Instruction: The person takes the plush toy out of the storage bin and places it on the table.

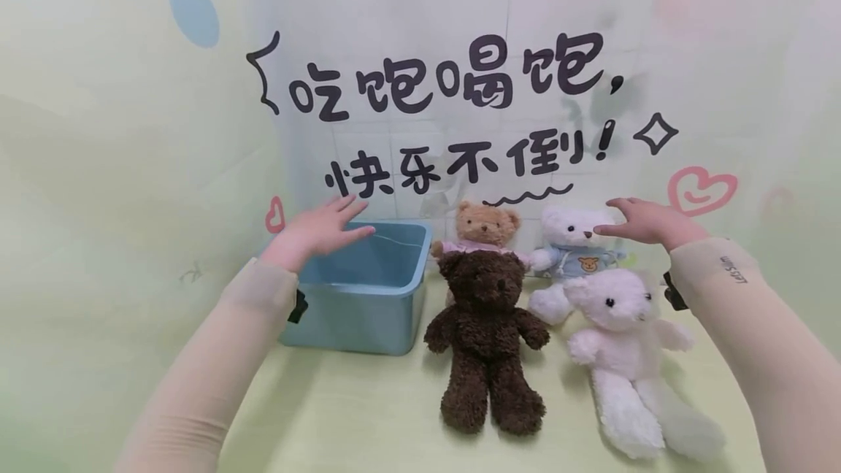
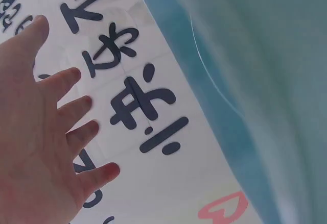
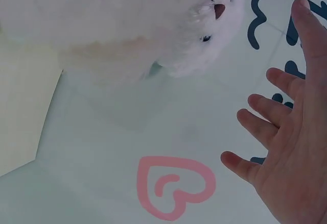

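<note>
Two hands hover released, grasping nothing. Left hand (image 1: 322, 228) is over the bin (image 1: 358, 305) at centre left; right hand (image 1: 647, 221) is above the white bear (image 1: 571, 243) at centre right.

Head view above; wrist views close.

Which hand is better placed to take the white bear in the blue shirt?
The right hand, probably. Its open fingers hover beside that white bear, while the left hand is open over the blue bin.
</note>
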`<state>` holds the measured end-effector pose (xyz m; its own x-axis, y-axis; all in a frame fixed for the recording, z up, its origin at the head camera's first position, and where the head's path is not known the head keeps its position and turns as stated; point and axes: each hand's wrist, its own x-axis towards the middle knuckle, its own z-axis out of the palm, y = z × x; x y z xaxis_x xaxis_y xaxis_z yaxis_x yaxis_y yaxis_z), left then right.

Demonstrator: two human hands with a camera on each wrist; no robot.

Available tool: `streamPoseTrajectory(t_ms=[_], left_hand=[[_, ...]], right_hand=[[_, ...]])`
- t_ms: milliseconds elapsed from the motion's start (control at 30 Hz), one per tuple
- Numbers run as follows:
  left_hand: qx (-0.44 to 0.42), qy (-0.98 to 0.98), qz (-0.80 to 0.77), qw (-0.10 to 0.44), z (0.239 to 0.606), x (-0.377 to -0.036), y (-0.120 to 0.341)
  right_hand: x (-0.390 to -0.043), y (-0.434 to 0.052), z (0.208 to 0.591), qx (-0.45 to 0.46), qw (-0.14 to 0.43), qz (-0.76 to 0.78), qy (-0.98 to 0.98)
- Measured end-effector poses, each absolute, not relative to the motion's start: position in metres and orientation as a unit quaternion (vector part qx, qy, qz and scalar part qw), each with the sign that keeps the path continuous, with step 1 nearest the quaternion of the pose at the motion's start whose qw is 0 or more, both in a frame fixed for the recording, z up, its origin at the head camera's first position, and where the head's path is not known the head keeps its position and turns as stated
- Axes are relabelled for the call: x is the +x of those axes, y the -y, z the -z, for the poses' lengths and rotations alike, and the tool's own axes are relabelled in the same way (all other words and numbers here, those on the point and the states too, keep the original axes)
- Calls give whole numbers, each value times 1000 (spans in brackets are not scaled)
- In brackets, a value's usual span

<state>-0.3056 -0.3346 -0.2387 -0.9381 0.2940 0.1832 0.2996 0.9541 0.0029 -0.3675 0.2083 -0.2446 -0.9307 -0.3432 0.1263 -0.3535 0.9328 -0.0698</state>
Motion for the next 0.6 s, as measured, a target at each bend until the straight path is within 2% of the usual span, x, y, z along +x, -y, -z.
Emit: streamPoseTrajectory(t_ms=[233, 600], left_hand=[[-109, 989, 26, 93, 226, -328, 334], [-52, 992, 108, 35, 232, -346, 351]], right_hand=[[-368, -219, 246, 170, 59, -54, 982], [-372, -226, 252, 151, 53, -84, 983]])
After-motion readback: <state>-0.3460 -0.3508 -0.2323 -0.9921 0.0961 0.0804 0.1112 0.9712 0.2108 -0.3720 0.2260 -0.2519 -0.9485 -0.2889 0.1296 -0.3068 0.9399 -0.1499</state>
